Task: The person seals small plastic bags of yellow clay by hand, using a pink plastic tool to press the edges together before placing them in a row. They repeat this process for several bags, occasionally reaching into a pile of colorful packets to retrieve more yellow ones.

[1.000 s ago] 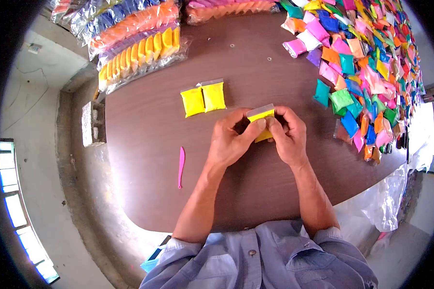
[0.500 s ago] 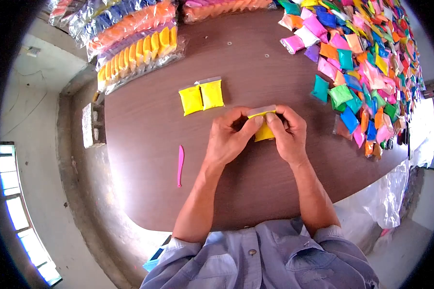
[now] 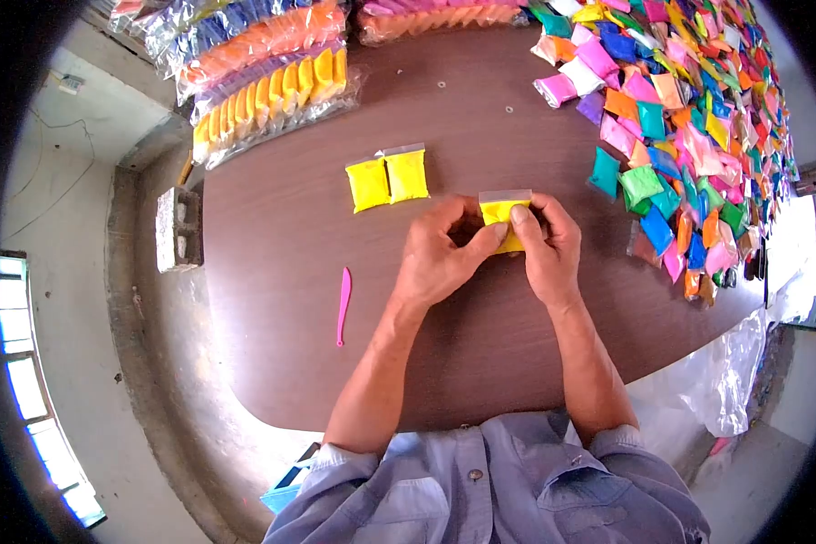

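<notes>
Between my two hands is a small yellow packet (image 3: 500, 212) with a clear top strip, held upright over the brown table. My left hand (image 3: 442, 254) grips its left side, thumb on the front. On the right side my right hand (image 3: 550, 249) pinches it, with its thumb across the yellow face. Two more yellow packets, a left one (image 3: 369, 185) and a right one (image 3: 407, 174), lie side by side on the table, beyond my left hand. A pink plastic knife (image 3: 344, 306) lies to the left of my left forearm.
A large heap of small coloured packets (image 3: 642, 184) covers the right side of the brown table (image 3: 281, 363). Clear bags of yellow pieces (image 3: 276, 95) and orange pieces (image 3: 263, 45) stand at the back left. A concrete block (image 3: 179, 229) is beyond the left edge.
My thumbs have moved down from the packet's top strip onto its yellow face, so more of the front shows. The whole view has shifted slightly.
</notes>
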Action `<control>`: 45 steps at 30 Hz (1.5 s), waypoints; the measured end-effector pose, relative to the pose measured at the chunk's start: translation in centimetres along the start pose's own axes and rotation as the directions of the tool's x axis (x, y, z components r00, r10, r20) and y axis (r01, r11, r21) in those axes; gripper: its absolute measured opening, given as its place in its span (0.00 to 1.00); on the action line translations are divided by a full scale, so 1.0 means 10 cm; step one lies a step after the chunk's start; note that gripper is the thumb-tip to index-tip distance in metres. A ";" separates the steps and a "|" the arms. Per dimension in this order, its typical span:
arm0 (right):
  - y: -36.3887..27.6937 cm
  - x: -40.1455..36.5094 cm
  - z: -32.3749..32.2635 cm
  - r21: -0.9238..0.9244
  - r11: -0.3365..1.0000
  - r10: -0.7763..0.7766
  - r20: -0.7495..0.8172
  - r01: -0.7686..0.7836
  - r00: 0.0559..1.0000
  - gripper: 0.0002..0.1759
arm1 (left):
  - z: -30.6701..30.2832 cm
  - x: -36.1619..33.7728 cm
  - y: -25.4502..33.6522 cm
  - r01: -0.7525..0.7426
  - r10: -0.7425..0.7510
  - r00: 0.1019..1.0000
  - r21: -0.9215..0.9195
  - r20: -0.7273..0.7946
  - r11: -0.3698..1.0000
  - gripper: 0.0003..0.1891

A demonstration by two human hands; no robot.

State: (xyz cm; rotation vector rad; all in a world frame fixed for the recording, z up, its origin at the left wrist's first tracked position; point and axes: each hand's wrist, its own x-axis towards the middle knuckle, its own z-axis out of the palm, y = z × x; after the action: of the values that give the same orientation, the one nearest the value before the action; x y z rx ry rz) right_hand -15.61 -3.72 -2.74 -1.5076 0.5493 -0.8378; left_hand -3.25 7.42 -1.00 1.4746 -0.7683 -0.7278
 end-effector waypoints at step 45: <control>-0.03 -0.01 -0.07 0.028 0.997 0.073 0.143 -0.077 0.987 0.11 | 0.00 -0.01 0.05 0.002 -0.003 0.999 -0.023 -0.042 1.000 0.07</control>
State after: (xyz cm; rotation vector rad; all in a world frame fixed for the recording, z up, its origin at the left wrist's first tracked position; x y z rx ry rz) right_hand -16.19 -4.06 -2.47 -1.4941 0.4813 -0.6723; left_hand -3.36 7.46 -0.46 1.4657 -0.7238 -0.7035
